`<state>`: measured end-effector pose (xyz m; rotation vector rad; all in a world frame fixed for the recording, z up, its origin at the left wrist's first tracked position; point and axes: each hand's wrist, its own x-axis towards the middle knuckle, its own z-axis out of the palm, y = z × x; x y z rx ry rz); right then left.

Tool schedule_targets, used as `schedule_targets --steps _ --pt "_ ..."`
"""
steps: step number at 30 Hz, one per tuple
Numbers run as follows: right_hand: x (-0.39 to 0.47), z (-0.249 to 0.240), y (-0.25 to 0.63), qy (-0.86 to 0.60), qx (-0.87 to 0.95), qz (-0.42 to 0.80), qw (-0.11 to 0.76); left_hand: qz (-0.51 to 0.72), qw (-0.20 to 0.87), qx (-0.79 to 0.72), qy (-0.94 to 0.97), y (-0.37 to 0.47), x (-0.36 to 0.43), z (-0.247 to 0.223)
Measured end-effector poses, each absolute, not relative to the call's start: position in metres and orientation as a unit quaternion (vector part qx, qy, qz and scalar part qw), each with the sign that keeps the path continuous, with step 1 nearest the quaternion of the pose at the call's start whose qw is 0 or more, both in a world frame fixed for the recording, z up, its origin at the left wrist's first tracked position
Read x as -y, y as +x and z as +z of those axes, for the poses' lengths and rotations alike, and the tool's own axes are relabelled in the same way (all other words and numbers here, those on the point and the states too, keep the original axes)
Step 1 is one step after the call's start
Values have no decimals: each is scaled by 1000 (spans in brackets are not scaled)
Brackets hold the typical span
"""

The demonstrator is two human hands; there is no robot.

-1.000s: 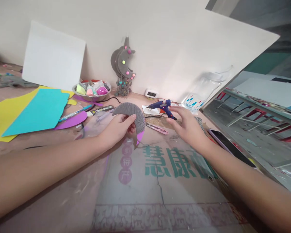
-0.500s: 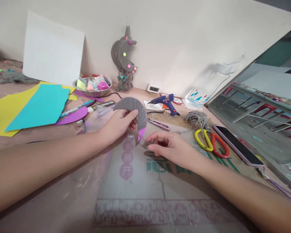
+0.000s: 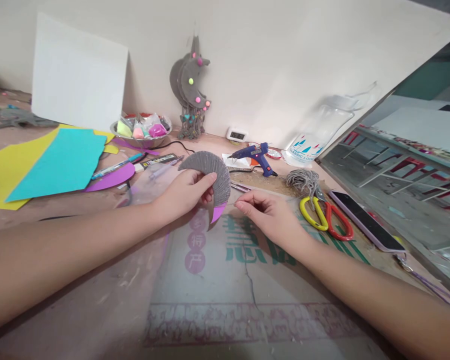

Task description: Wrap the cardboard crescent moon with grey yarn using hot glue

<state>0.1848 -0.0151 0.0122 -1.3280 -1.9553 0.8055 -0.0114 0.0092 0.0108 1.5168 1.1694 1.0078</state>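
My left hand (image 3: pixel 189 192) grips a crescent moon shape (image 3: pixel 215 175) wrapped in grey yarn, thumb on its front face. Its lower tip is bare purple (image 3: pixel 218 212). To the right of that tip, my right hand (image 3: pixel 262 210) is closed in a pinch on the grey yarn, which is very thin and hard to make out at the fingertips. A loose length of yarn (image 3: pixel 250 280) trails over the printed plastic sheet below. The grey yarn bundle (image 3: pixel 303 181) lies to the right, by the scissors (image 3: pixel 328 217) with one yellow and one red handle.
A blue glue gun (image 3: pixel 260 159), a small digital clock (image 3: pixel 237 134) and a clear jug (image 3: pixel 315 135) stand toward the wall. A phone (image 3: pixel 367 220) lies at right. Cyan sheet (image 3: pixel 60 160), a bowl of clay packets (image 3: pixel 141 140) and a white board (image 3: pixel 80 70) occupy the left. A finished-looking moon ornament (image 3: pixel 191 82) hangs on the wall.
My right hand has moved slightly up and away from the purple tip, its fingers drawn closer together. The crescent has turned a little in my left hand.
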Motion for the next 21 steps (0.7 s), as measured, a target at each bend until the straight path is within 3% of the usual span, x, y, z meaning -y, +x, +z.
schedule_targets --steps 5,21 --pt "16 11 184 -513 742 305 304 426 519 -454 585 -12 -12 6" --pt "16 12 184 -505 749 293 314 394 535 -458 591 -10 -6 12"
